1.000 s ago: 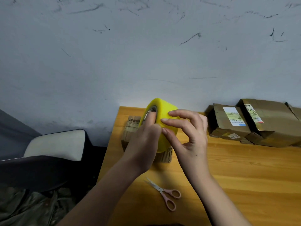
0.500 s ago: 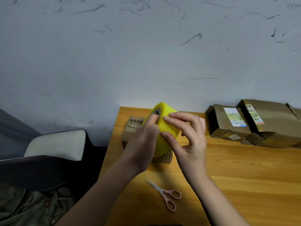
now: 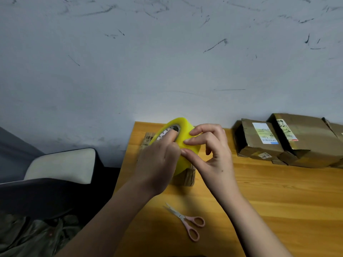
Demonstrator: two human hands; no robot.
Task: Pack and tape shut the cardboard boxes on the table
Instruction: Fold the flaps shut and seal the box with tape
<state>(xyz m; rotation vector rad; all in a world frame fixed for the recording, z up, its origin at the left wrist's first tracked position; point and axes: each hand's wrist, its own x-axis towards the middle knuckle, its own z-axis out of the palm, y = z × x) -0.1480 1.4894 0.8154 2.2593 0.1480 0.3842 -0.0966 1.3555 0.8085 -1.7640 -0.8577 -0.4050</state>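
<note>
With the left hand (image 3: 157,164) gripping the yellow tape roll (image 3: 182,143) above the small box (image 3: 185,176) at the desk's (image 3: 278,201) far-left corner, right hand (image 3: 211,154) fingertips picking its surface, the hidden tape end may tear off.

yellow tape roll (image 3: 185,145); pink-handled scissors (image 3: 187,222)

tape roll (image 3: 182,143): 1 | scissors (image 3: 187,222): 1 | labelled boxes (image 3: 259,140): 2 | hands (image 3: 159,164): 2 | table (image 3: 278,201): 1
</note>
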